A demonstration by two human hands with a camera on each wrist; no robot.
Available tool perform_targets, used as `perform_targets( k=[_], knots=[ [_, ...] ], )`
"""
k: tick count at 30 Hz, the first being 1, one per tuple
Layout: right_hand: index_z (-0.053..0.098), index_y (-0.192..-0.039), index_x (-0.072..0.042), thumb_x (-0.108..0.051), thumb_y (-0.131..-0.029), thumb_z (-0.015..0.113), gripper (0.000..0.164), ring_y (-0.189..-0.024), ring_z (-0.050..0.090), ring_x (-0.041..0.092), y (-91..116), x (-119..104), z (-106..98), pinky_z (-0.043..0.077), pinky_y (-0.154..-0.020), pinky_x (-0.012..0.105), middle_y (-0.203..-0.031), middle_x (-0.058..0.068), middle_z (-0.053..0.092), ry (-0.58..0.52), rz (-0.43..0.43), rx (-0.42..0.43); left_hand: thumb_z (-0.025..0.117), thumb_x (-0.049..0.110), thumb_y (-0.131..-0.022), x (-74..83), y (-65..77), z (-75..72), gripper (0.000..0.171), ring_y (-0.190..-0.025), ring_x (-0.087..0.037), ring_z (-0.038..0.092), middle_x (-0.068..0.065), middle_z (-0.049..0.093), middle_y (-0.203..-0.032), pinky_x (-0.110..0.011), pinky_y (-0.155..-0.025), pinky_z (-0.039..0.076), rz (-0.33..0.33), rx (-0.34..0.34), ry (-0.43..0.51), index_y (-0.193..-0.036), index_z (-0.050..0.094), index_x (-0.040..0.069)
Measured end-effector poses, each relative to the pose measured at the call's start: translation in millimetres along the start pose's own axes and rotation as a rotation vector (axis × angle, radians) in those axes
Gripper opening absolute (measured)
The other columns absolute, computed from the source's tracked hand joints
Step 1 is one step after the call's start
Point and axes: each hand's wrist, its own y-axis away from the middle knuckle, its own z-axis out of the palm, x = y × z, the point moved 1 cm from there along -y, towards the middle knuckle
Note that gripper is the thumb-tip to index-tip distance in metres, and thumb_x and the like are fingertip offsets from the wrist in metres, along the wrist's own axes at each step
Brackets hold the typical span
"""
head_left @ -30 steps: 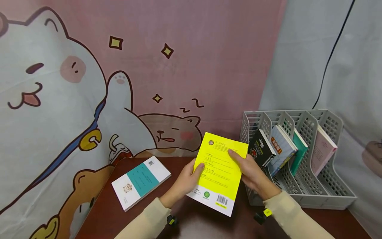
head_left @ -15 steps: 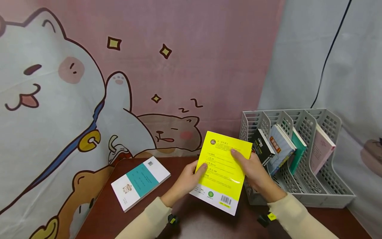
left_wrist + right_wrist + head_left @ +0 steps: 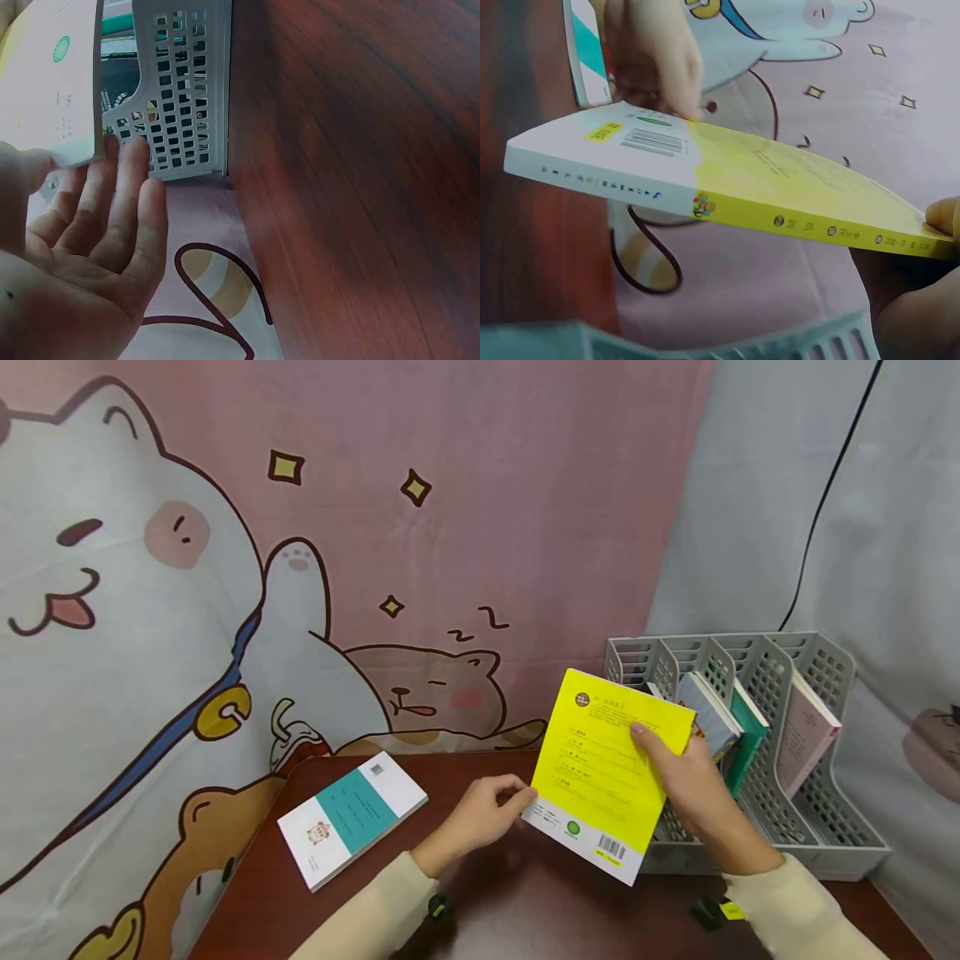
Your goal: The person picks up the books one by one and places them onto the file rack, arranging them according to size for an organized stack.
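Observation:
A thin paperback book (image 3: 592, 768), its back cover yellow with a white lower band and a barcode, is held tilted above the table. My right hand (image 3: 701, 797) grips its right edge, thumb on the cover and fingers behind. The right wrist view shows the yellow and white spine (image 3: 780, 223) facing that hand. At the book's lower left edge is my left hand (image 3: 480, 810), thumb tip right at the edge. In the left wrist view the left hand's fingers (image 3: 124, 202) extend loosely, not wrapped round the book.
A grey slotted book rack (image 3: 772, 858) stands at the right, holding several books, among them a green book (image 3: 746, 731) and a pink book (image 3: 806, 735). A white and teal book (image 3: 356, 814) lies flat on the dark red table (image 3: 525, 910). A cartoon-printed cloth (image 3: 525, 527) hangs behind.
The yellow book has moved right toward the rack with my right hand, covering more of the rack's left side. My left hand's grip has loosened from the cover to the book's edge.

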Motion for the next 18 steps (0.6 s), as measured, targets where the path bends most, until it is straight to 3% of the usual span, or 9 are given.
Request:
perform_targets(
  k=[2, 5, 12, 18],
  knots=[
    [0.05, -0.155, -0.004, -0.049, -0.113, 0.06, 0.062, -0.084, 0.086, 0.021, 2, -2, -8, 0.069, -0.071, 0.043, -0.103, -0.015, 0.082, 0.034, -0.028, 0.031, 0.065, 0.043, -0.112, -0.5, -1.1, 3.2, 0.026, -0.083, -0.034, 0.078, -0.007, 0.083, -0.101, -0.024, -0.062, 0.052, 0.002, -0.02, -0.015, -0.112, 0.08, 0.022],
    [0.054, -0.15, -0.008, -0.045, -0.114, 0.06, 0.052, -0.08, 0.085, 0.019, 6, -6, -24, 0.068, -0.068, 0.042, -0.101, -0.018, 0.081, 0.071, -0.066, 0.077, 0.064, 0.04, -0.113, 0.3, -2.9, 9.8, 0.024, -0.08, -0.03, 0.079, -0.01, 0.083, -0.098, -0.024, -0.067, 0.056, 0.022, -0.04, -0.048, -0.108, 0.08, 0.021],
    [0.063, -0.127, -0.027, -0.032, -0.113, 0.065, 0.015, -0.072, 0.084, 0.017, 19, -13, -67, 0.066, -0.06, 0.038, -0.095, -0.018, 0.082, 0.082, -0.093, 0.141, 0.064, 0.037, -0.113, 5.6, -7.3, 26.0, 0.023, -0.077, -0.026, 0.079, -0.008, 0.084, -0.094, -0.024, -0.069, 0.058, 0.052, -0.075, -0.038, -0.102, 0.079, 0.024],
    [0.064, -0.119, -0.032, -0.028, -0.112, 0.067, 0.009, -0.066, 0.082, 0.015, 34, -17, -102, 0.065, -0.056, 0.036, -0.09, -0.021, 0.081, 0.131, -0.062, 0.215, 0.063, 0.036, -0.114, 8.5, -11.5, 40.5, 0.022, -0.074, -0.02, 0.078, -0.011, 0.084, -0.098, -0.024, -0.066, 0.057, 0.05, -0.118, -0.01, -0.107, 0.078, 0.021]
  ],
)
